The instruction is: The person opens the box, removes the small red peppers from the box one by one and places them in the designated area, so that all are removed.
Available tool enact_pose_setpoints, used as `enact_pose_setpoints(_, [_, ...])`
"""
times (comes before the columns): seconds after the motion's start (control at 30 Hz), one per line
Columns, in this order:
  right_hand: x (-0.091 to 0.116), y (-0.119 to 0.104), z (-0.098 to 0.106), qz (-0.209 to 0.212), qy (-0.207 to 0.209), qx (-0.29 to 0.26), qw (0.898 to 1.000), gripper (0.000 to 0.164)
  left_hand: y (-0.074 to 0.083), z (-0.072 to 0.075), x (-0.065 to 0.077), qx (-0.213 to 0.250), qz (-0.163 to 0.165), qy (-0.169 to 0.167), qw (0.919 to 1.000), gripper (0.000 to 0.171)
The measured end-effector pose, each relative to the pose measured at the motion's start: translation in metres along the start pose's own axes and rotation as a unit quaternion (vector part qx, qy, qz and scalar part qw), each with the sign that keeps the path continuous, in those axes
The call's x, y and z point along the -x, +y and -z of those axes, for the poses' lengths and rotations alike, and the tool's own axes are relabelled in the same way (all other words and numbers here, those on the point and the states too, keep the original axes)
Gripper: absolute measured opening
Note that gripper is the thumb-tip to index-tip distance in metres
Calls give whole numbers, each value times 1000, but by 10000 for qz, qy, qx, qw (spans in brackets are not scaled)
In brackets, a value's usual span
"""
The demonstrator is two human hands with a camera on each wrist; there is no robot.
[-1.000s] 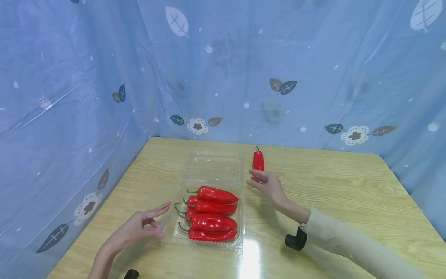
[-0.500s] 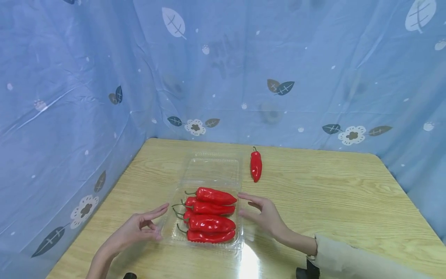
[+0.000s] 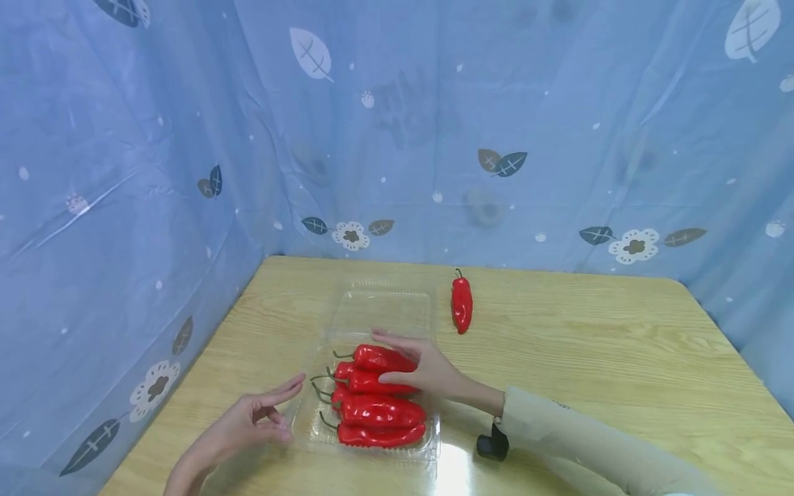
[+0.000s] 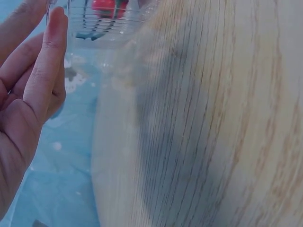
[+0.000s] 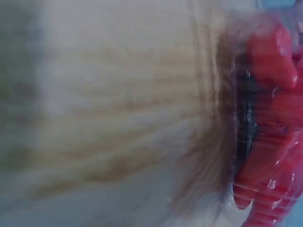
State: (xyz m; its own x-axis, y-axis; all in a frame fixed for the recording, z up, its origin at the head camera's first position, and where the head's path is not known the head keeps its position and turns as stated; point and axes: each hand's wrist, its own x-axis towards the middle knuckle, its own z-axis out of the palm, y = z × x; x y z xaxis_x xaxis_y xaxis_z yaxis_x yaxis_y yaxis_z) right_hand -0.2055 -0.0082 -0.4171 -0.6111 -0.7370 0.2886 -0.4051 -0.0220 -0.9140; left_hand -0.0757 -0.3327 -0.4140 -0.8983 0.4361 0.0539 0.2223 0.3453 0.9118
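Note:
In the head view, a clear plastic clamshell box (image 3: pixel 316 427) lies with its lid (image 3: pixel 378 310) folded back. Several glossy red peppers (image 3: pixel 381 413) with green stems lie crosswise inside it. My right hand (image 3: pixel 424 368) reaches over the box from the right, thumb and fingers spread apart above the rearmost pepper (image 3: pixel 369 357) and hiding its tip end. The right wrist view is blurred and shows peppers (image 5: pixel 272 161) through the box wall, no hand. My left hand (image 4: pixel 33 90) stays at the box's left edge, fingers fairly straight, fingertips right at the plastic.
One more red pepper (image 3: pixel 462 306) lies on the wooden table (image 3: pixel 558 344), right of the lid. Blue patterned curtains (image 3: pixel 397 138) hang along the back and left side. A black wrist camera (image 3: pixel 493 444) sits under the right sleeve (image 3: pixel 558 427).
My right hand has moved from the lone pepper, past the box's right edge, to over the peppers inside. The lone pepper stays on the table. My left hand keeps its place at the box.

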Motion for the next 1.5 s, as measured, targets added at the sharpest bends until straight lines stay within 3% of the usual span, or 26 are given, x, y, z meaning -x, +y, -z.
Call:
enact_pose_setpoints(0.23, [-24, 3, -11, 321, -519, 1302, 9896, 54, 0, -4, 0, 329, -117, -29, 9994, 71])
enact_pose_setpoints(0.47, [-35, 4, -15, 586, -892, 2639, 9586, 49, -1, -2, 0, 445, -82, -48, 9990, 71])
enact_pose_setpoints(0.77, [-36, 8, -4, 614, -1193, 2877, 9483, 45, -1, -2, -2, 315, 24, 41, 9995, 74])
enact_pose_setpoints(1.03, [-40, 1, 3, 899, -1745, 3182, 9275, 45, 0, -2, -1, 226, -106, 59, 9997, 72])
enact_pose_setpoints(1.13, [-43, -2, 7, 607, -1675, 3050, 9355, 47, 0, -2, -1, 276, -95, 52, 9996, 72])
enact_pose_setpoints(1.23, [-47, -4, 11, 354, -1430, 2714, 9511, 48, 1, -2, -1, 249, -84, 58, 9996, 72])
enact_pose_setpoints(1.37, [-48, -3, 15, 225, -1271, 1815, 9749, 45, 2, -2, -1, 207, -39, 84, 9997, 73])
enact_pose_setpoints(1.5, [-46, 0, 18, 303, -1368, 979, 9853, 44, 3, -2, -1, 169, 0, 113, 9998, 73])
